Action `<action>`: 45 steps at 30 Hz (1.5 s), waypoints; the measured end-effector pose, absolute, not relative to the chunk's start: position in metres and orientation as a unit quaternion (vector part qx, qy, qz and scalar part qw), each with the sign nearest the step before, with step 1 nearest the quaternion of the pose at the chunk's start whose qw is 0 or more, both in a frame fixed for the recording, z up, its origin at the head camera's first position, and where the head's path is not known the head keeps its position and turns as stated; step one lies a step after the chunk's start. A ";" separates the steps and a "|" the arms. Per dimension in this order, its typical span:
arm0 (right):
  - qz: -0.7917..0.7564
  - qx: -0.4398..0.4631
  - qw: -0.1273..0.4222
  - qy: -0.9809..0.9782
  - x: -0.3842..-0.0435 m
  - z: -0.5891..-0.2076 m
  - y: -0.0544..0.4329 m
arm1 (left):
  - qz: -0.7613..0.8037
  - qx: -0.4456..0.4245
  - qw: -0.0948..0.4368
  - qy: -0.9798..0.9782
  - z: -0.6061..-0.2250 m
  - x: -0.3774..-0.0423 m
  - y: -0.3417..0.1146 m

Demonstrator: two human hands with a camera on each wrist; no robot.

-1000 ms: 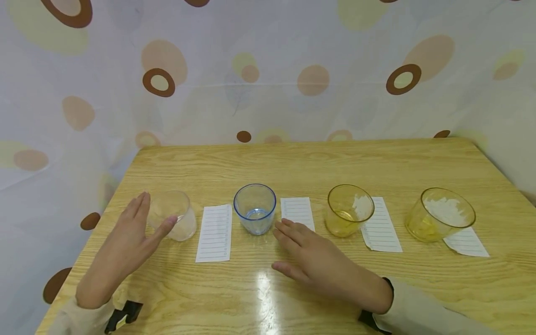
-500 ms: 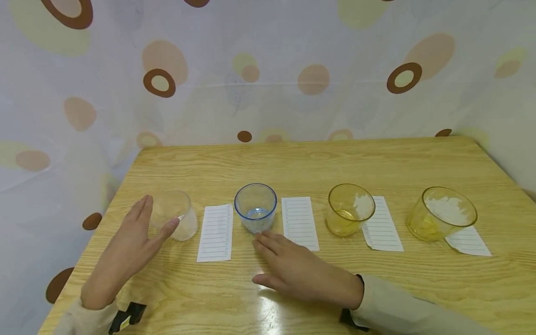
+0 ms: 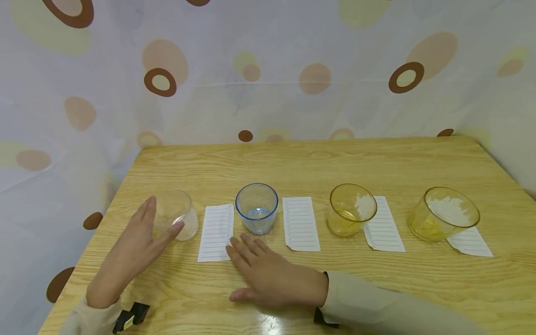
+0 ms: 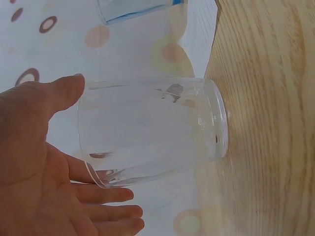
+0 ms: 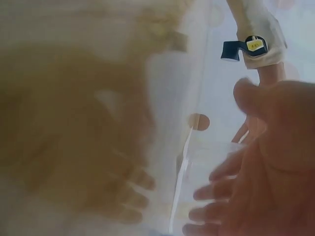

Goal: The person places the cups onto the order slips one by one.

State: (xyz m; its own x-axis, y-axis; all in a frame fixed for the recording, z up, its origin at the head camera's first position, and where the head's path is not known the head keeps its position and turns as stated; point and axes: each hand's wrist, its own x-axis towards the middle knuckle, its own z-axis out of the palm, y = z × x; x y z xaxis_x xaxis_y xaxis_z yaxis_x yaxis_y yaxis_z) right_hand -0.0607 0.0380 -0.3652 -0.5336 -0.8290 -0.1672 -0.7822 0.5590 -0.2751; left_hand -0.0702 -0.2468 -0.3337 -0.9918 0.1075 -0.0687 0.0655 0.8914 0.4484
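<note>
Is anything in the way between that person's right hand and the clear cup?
Nothing tall: only a white paper slip lies flat on the table between the right hand and the clear cup. The left hand, though, is right beside the cup, partly in front of it in the head view.

Walling: a pale grey-white patterned sheet (image 3: 268,109) stands behind the table (image 3: 293,163) and continues along its left and right sides. The print comprises peach ovals (image 3: 315,78), yellow-green patches (image 3: 358,13), solid dark-brown ovals (image 3: 245,136) and brown rings (image 3: 406,77) with pale centres. Surface shows creasing, including a faint horizontal line (image 3: 284,83) across the rear section, and soft folds at lower left. Furniture: one table, light yellow-brown, wood-grained, grain running mainly lengthwise; rear edge meets the sheet closely. Lighting: generally even; a white glare patch (image 3: 271,324) reflects off the glossy tabletop at the near side.
</note>
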 end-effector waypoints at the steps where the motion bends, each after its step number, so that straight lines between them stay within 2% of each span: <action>1: -0.083 -0.460 0.142 0.872 -0.061 -0.366 0.036 | 0.231 0.045 0.046 0.971 -0.334 -0.070 -0.247; 8: -0.101 -0.418 0.157 0.889 -0.070 -0.370 0.016 | 0.247 0.052 0.041 0.967 -0.333 -0.072 -0.247; 15: -0.054 -0.394 0.095 0.913 -0.086 -0.375 -0.008 | 0.254 0.056 0.038 0.965 -0.332 -0.073 -0.246; 24: -0.003 -0.341 0.149 0.928 -0.088 -0.376 -0.022 | 0.255 0.053 0.038 0.965 -0.333 -0.075 -0.245; 45: 0.089 -0.305 0.103 0.943 -0.084 -0.380 -0.037 | 0.291 0.023 0.006 0.957 -0.334 -0.085 -0.254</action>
State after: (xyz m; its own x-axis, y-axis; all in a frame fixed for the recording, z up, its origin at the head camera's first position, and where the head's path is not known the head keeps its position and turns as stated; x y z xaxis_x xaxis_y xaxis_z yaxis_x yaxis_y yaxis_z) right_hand -0.0842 -0.0372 -0.3803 -0.7927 -0.5565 -0.2489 -0.5932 0.7983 0.1045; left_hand -0.0851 -0.2536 -0.3340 -0.9988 0.0482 0.0015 0.0409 0.8299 0.5564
